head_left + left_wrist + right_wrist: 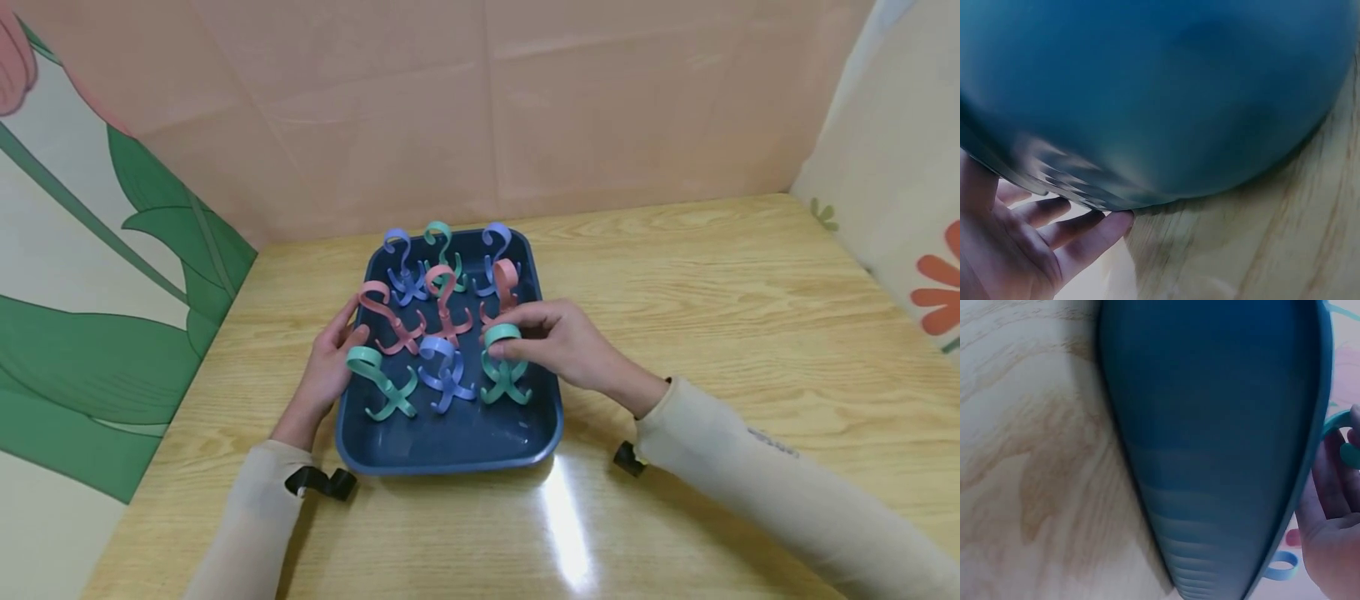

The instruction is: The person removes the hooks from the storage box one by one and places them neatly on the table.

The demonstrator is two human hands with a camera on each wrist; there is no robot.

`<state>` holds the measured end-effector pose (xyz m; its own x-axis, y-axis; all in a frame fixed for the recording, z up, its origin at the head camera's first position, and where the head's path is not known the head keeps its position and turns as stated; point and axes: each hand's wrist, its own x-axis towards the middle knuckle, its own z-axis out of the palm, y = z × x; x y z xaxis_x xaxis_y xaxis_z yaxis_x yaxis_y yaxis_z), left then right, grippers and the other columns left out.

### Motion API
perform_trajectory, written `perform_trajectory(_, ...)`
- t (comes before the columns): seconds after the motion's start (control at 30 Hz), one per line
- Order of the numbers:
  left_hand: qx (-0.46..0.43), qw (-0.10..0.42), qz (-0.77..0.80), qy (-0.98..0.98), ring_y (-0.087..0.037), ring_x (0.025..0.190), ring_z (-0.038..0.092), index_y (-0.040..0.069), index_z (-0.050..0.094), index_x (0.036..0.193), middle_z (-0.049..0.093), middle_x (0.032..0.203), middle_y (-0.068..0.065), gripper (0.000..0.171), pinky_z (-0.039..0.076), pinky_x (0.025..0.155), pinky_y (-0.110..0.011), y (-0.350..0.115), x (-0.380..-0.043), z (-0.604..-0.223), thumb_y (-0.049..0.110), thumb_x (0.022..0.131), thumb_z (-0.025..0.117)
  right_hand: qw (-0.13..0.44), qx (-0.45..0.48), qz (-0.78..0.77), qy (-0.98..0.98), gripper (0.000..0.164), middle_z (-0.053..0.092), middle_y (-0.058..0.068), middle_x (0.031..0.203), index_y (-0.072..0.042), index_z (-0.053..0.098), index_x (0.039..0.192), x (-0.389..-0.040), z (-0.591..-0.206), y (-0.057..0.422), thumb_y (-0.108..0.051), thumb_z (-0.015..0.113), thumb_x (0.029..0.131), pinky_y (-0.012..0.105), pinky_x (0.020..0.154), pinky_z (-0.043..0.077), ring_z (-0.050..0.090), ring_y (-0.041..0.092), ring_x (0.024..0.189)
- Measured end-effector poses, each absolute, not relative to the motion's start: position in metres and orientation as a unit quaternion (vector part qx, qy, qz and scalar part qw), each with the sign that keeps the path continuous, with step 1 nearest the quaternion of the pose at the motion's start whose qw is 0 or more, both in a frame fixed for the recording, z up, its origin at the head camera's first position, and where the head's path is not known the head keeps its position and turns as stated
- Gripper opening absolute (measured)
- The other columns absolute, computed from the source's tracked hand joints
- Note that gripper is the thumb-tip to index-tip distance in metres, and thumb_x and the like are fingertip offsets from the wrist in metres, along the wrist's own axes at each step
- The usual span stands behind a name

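A dark blue tray (450,442) holds several plastic four-claw hooks with curled tops. My right hand (566,346) reaches over the right rim and pinches the curled top of the front-right green hook (506,383) between thumb and fingers. Part of that green hook (1338,422) shows beside my fingers in the right wrist view. At the left rim my left hand (330,350) grips the tray, thumb on the rim and fingers against the outer wall. Beside the held hook is a purple-blue hook (447,387), with another green hook (392,396) at front left.
A middle row has pink hooks (446,304), the right one partly behind my right hand. Along the back stand a purple-blue hook (407,283), a green hook (442,242) and another purple-blue hook (495,237). The wooden table (675,292) meets a pink covered wall (487,108).
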<state>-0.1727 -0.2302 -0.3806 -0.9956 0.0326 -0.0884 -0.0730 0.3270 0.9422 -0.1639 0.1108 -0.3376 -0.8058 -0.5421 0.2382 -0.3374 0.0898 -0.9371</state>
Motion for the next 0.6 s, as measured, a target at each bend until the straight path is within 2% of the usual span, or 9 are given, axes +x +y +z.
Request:
perform_trajectory(0.1,-0.014,0.045,0.582,0.812,-0.035,0.131,0.052,0.035,0.021,0.161,0.042,0.155,-0.015,0.056,0.041,0.107,-0.053,-0.23,-0.173,-0.381,0.03,0.109,0.041,0.073,-0.308,-0.61,0.726,0.021,0.075,0.005,0.098,-0.002,0.076,0.111,-0.163,-0.333,0.112,-0.005,0.075,0.09,0.039,0.072,0.059,0.068,0.035,0.083)
perform_trajectory(0.2,-0.014,0.046,0.581,0.812,-0.036,0.132,0.051,0.035,0.021,0.161,0.042,0.155,-0.015,0.056,0.04,0.108,-0.054,-0.23,-0.173,-0.381,0.03,0.109,0.041,0.063,-0.313,-0.614,0.721,0.022,0.075,0.006,0.099,0.002,0.074,0.111,-0.162,-0.328,0.114,-0.002,0.074,0.09,0.037,0.073,0.059,0.07,0.033,0.084)
perform_trajectory(0.27,-0.015,0.046,0.58,0.814,-0.036,0.132,0.05,0.036,0.021,0.161,0.041,0.155,-0.015,0.056,0.039,0.108,-0.054,-0.23,-0.173,-0.381,0.031,0.109,0.041,0.057,-0.313,-0.616,0.721,0.021,0.076,0.007,0.099,0.002,0.075,0.111,-0.161,-0.324,0.116,-0.002,0.074,0.09,0.034,0.075,0.059,0.071,0.028,0.084)
perform_trajectory(0.43,-0.015,0.046,0.58,0.813,-0.035,0.133,0.05,0.037,0.022,0.161,0.041,0.156,-0.015,0.055,0.039,0.109,-0.054,-0.23,-0.173,-0.381,0.031,0.109,0.041,0.042,-0.308,-0.625,0.716,0.019,0.076,0.009,0.099,0.0,0.076,0.109,-0.158,-0.312,0.123,-0.001,0.073,0.09,0.035,0.076,0.059,0.072,0.024,0.087)
perform_trajectory(0.6,-0.011,0.046,0.586,0.809,-0.035,0.131,0.051,0.036,0.021,0.161,0.042,0.155,-0.015,0.056,0.04,0.108,-0.053,-0.231,-0.172,-0.381,0.03,0.109,0.041,0.017,-0.305,-0.625,0.719,0.021,0.076,0.009,0.1,0.002,0.075,0.11,-0.157,-0.301,0.133,0.001,0.074,0.089,0.036,0.074,0.06,0.072,0.027,0.085)
